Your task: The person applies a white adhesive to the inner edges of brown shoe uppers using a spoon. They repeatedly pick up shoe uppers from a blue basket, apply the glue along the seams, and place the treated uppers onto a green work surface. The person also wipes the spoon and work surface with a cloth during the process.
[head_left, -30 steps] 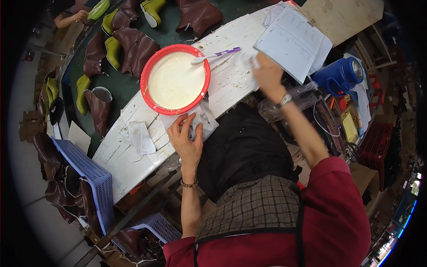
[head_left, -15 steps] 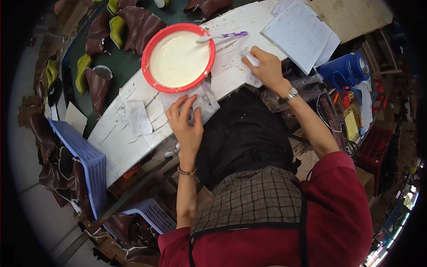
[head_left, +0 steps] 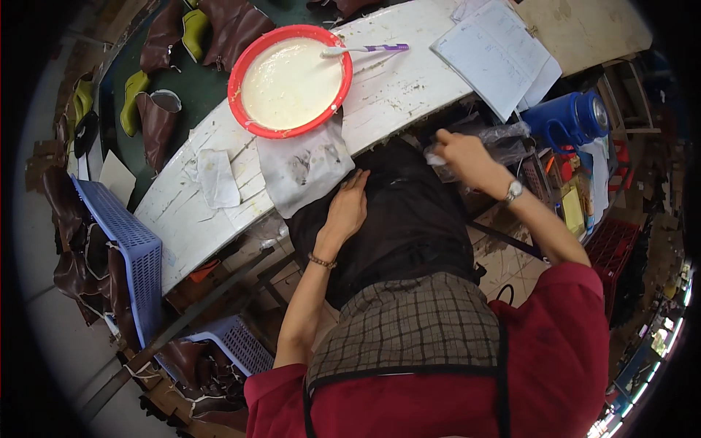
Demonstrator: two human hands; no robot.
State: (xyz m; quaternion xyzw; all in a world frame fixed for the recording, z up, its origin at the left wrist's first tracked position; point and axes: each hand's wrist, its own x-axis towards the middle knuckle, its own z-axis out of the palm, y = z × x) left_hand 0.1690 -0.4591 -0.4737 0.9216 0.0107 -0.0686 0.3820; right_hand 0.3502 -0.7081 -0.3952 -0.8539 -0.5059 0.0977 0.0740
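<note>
My left hand (head_left: 346, 210) lies flat on the dark cloth over my lap, fingers stretched out. Its fingertips are near the corner of a stained white cloth (head_left: 310, 169) that hangs over the table's front edge. My right hand (head_left: 471, 162) is closed beyond the table edge, beside a clear plastic bag (head_left: 507, 137). A bit of a white wad (head_left: 436, 156) pokes out under its fingers; the rest is hidden. On the white table (head_left: 409, 84) stands a red basin (head_left: 235, 109) of creamy white liquid, with a purple-and-white toothbrush (head_left: 372, 49) across its rim.
A smaller white cloth (head_left: 218, 179) lies to the left. Brown boots (head_left: 158, 124) and yellow-green shoe lasts (head_left: 134, 98) are on the green surface behind. An open notebook (head_left: 491, 58) and a blue flask (head_left: 562, 120) are at the right. Blue baskets (head_left: 139, 248) stand lower left.
My left hand has come off the white cloth and down onto my lap, its fingers straightened. My right hand has moved from the tabletop toward me, past the edge, with the white wad.
</note>
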